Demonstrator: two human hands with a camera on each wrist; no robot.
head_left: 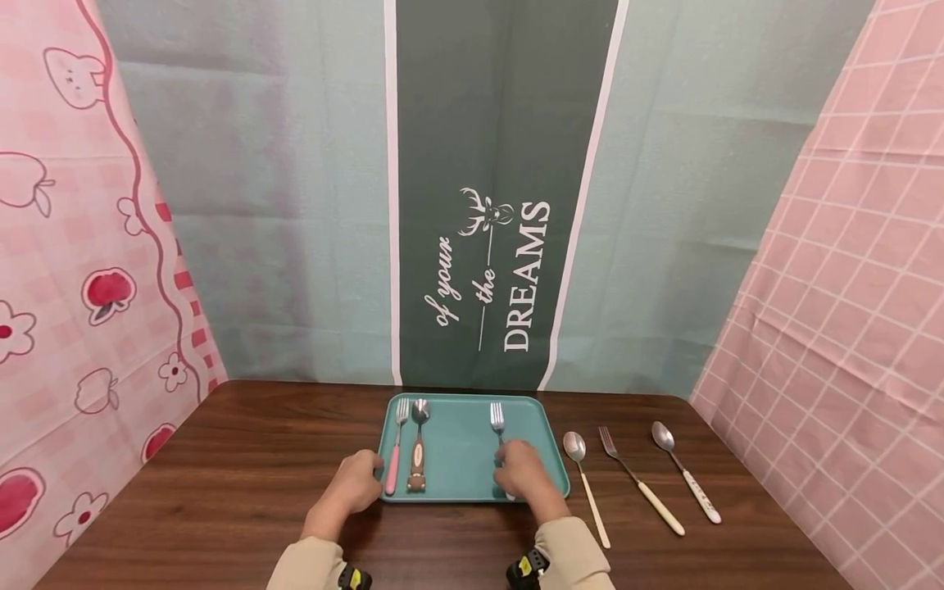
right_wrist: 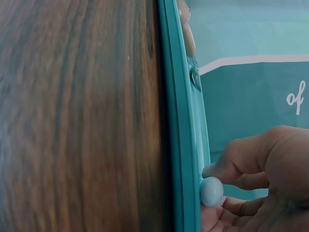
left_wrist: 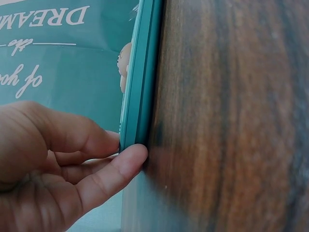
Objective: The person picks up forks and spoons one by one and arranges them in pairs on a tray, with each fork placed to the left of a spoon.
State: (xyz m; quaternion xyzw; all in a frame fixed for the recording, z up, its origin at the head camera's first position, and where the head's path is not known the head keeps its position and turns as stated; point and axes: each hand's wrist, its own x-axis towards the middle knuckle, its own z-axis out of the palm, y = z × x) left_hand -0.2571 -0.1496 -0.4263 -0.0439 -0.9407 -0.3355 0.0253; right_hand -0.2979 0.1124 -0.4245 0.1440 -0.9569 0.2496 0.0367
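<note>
A teal rectangular tray (head_left: 460, 459) lies on the wooden table. My left hand (head_left: 361, 480) pinches its left rim; in the left wrist view the thumb and a finger (left_wrist: 133, 159) meet at the tray's corner. My right hand (head_left: 522, 469) grips a fork (head_left: 497, 416) by its handle over the right part of the tray, tines pointing away. The rounded pale handle end (right_wrist: 211, 192) pokes out below the fingers in the right wrist view. At the tray's left side lie a pink-handled fork (head_left: 394, 463) and a spoon (head_left: 418, 447) with a brown bear-shaped handle.
Right of the tray, on the table (head_left: 243, 483), lie a cream-handled spoon (head_left: 587, 487), a cream-handled fork (head_left: 649, 492) and a spoon with a patterned white handle (head_left: 689, 479). A grey-green curtain (head_left: 324, 246) hangs behind, with pink cloths (head_left: 863, 328) at both sides.
</note>
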